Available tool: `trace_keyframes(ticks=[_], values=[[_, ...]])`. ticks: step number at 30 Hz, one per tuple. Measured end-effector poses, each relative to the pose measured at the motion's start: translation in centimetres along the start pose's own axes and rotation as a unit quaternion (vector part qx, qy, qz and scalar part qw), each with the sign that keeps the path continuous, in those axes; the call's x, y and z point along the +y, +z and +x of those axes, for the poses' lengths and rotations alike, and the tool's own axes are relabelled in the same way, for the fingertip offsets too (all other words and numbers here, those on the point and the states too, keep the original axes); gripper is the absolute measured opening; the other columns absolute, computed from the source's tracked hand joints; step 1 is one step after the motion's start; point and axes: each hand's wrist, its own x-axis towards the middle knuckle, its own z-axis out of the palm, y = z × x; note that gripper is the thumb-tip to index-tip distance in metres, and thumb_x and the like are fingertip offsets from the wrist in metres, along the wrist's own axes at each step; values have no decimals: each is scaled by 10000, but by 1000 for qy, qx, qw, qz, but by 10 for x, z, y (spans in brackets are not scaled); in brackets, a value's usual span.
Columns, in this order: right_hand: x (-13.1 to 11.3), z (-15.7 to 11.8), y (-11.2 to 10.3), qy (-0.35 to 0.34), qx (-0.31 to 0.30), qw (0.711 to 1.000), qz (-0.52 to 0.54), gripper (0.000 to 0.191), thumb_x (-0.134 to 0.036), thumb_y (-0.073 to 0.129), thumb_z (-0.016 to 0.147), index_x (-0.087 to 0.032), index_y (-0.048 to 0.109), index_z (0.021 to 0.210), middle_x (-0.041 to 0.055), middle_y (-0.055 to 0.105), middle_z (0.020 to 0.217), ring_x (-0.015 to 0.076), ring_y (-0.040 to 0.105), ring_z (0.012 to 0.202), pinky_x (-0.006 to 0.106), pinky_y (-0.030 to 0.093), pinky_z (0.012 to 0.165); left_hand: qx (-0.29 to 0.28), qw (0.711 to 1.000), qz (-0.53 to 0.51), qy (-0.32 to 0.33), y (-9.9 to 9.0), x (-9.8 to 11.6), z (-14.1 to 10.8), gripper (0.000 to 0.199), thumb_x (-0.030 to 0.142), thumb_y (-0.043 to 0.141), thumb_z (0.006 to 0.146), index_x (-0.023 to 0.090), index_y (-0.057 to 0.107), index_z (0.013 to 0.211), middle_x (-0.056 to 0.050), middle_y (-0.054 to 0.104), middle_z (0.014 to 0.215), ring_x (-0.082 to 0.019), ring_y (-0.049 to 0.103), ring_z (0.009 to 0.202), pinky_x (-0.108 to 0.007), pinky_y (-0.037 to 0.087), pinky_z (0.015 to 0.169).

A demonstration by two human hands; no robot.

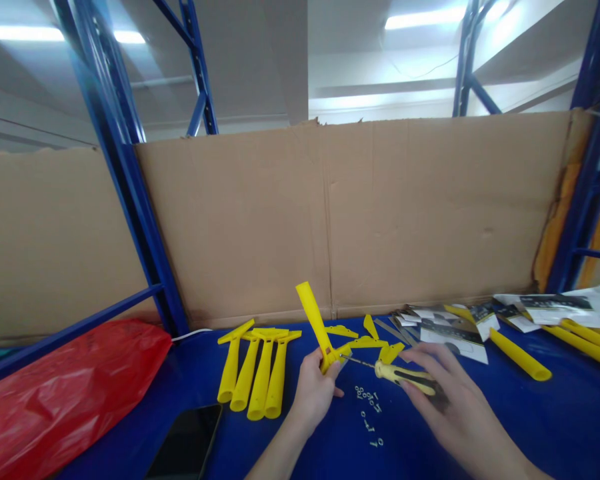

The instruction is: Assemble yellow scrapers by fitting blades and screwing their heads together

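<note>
My left hand (316,392) is closed around the head end of a yellow plastic scraper handle (312,313), whose tube points up and away. In my right hand (453,393) is a screwdriver (405,378) with a cream and black grip. Its thin shaft reaches left, and the tip meets the head of the yellow handle beside my left thumb. Small screws and nuts (367,400) lie scattered on the blue surface between my hands. Just beyond them are several loose yellow head pieces (367,342). My fingers hide part of the held head.
Several T-shaped yellow handles (257,373) lie in a row at left, near a black phone (186,443) and a red plastic bag (70,393). At right are printed packets (453,337) and yellow tubes (523,353). A cardboard wall (330,220) and blue rack posts (130,173) stand behind.
</note>
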Motion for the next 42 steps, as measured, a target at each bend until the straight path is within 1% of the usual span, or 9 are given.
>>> trace_keyframes(ticks=[4,9,12,15,19,27,31,36,42], values=[[-9,2,3,33,-9,999,30,277,-266,483,825,-245,464,1101,113,530,1121,196,661,782,303,573,614,22,1000,-12,-6,-1,-3,2,213,197,691,748,95,647,930,-71,609,847,-141,551,670,-234,544,476],[-17,9,6,67,-15,997,43,115,-343,422,894,-249,480,927,46,631,816,208,664,737,314,548,648,28,999,-18,-21,-2,-1,2,219,208,702,740,95,643,918,-80,612,852,-159,563,711,-228,533,475],[-17,13,7,87,48,995,13,237,-405,404,899,-235,477,1047,92,619,970,245,657,898,348,543,733,16,1000,-9,-21,0,3,-1,214,186,682,749,91,640,935,-95,619,900,-172,572,744,-226,532,480],[-14,14,7,78,31,996,12,371,-398,462,860,-234,394,1185,116,557,1108,252,630,970,363,543,765,27,999,-6,-22,1,5,-2,196,179,675,748,83,639,915,-85,606,858,-166,562,718,-236,529,478],[-13,14,7,84,5,996,29,194,-382,410,902,-255,439,1046,63,617,897,217,648,818,336,541,705,28,999,-21,-22,1,5,-2,243,216,730,696,84,652,884,-88,613,856,-175,569,714,-236,513,459],[-14,15,3,65,-8,998,22,348,-358,444,853,-243,412,1180,102,619,1065,243,657,931,343,552,714,-6,998,-36,-56,-5,1,3,218,175,630,750,103,664,953,-114,654,942,-208,578,842,-243,533,516],[-14,17,3,85,-22,996,-8,287,-414,399,893,-225,462,1100,97,672,921,257,685,827,350,544,662,-38,996,-50,-66,-8,5,1,245,157,570,770,82,657,986,-138,653,990,-219,577,890,-263,546,565],[-16,17,0,54,-21,998,-24,384,-379,412,888,-231,376,1240,136,573,1158,201,674,707,320,537,586,-57,992,-71,-84,-12,9,0,247,175,539,796,78,652,994,-155,641,1062,-237,571,955,-282,552,600],[-14,19,0,101,-19,993,-53,328,-443,369,905,-225,437,1141,107,657,934,279,685,827,372,541,653,-80,992,-57,-84,-13,10,0,277,203,574,784,74,655,1015,-160,639,1080,-257,564,993,-290,543,628]])
